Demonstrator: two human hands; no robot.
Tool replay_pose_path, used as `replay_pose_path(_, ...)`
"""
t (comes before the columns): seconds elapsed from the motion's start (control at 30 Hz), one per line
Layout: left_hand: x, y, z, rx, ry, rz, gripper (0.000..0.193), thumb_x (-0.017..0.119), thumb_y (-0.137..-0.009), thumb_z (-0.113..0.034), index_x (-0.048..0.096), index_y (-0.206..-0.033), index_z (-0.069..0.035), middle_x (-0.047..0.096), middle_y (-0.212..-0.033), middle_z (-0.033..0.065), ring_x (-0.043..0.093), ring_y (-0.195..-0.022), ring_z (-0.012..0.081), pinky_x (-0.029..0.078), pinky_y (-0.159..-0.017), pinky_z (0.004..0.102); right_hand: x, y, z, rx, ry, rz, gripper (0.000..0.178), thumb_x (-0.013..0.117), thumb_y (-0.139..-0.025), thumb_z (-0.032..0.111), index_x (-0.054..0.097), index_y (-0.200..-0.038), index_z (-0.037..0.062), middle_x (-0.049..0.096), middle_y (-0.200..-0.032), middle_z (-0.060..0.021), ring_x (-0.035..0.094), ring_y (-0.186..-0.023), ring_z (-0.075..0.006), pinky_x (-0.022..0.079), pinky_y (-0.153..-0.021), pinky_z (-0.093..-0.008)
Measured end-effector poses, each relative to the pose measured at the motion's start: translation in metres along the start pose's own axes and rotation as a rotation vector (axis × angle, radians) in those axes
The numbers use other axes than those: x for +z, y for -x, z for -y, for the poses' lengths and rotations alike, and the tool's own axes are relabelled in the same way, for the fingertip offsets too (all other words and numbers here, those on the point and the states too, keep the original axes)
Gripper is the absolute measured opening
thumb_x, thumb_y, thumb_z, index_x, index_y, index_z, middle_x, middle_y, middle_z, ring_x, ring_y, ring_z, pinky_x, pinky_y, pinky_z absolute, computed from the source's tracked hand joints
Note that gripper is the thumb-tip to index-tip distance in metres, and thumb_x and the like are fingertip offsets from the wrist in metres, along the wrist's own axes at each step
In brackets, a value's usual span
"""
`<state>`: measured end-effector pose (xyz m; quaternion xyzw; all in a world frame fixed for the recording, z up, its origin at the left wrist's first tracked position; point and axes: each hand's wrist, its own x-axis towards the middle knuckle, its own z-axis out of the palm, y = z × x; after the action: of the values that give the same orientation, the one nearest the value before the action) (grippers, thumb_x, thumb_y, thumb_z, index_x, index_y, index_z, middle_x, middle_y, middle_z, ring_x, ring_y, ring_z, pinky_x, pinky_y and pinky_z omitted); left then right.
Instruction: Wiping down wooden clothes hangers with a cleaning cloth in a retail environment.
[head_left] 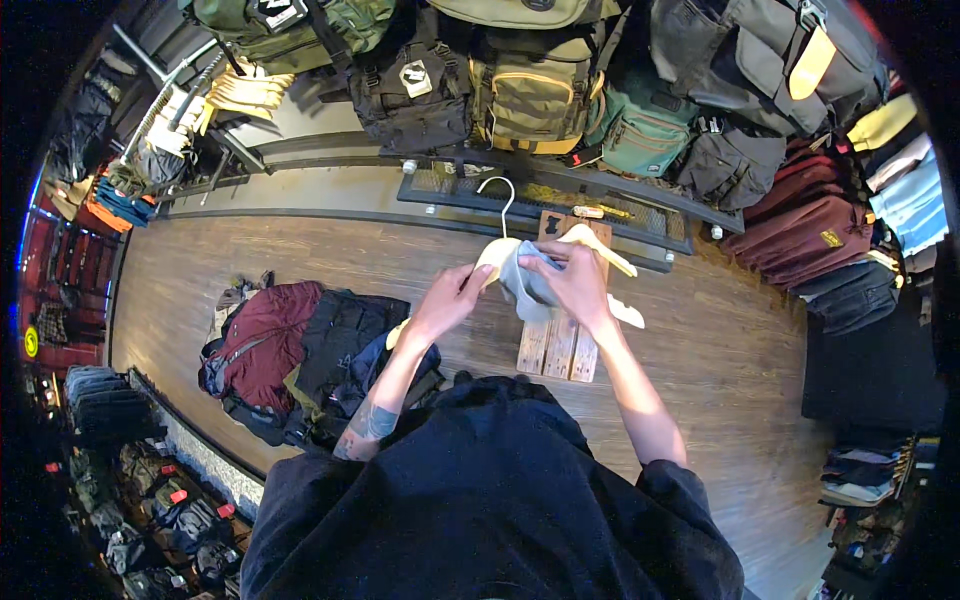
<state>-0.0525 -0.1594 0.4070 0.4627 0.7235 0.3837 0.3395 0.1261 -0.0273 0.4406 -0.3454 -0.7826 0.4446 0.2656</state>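
Observation:
A pale wooden hanger (496, 254) with a white hook is held up in front of me. My left hand (452, 296) pinches its left arm between thumb and fingers. On the other side, my right hand (578, 284) is closed on a grey cloth (527, 284), pressing it against the hanger. The cloth drapes over the hanger's right part and hides it; its lower end hangs loose. Under my hands stands a slatted wooden bench (560, 350), with more wooden hangers (590, 240) lying on its far part beside my right hand.
A pile of clothes, with a maroon jacket (270, 340) on top, lies on the wood floor at left. Backpacks (530, 90) line the far shelf above a low metal mesh rack (470, 190). Hanging garments (810, 220) crowd the right; folded jeans (103, 402) sit at lower left.

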Motion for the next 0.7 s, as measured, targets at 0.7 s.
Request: replay_pose_path(0.7, -0.021, 0.012, 0.026, -0.065, 0.111, -0.224, 0.058, 0.049, -0.103, -0.048, 0.063, -0.081, 0.004, 0.052, -0.067, -0.0011, 0.048, -0.065, 0.0094, 0.039, -0.059, 0.0286, 0.015, 0.008, -0.013, -0.234, 0.5, -0.022, 0.036, 0.068, -0.089, 0.041, 0.076, -0.108, 0.0125, 0.067, -0.086, -0.008, 0.069, -0.071, -0.0301, 0.055, -0.062, -0.041)
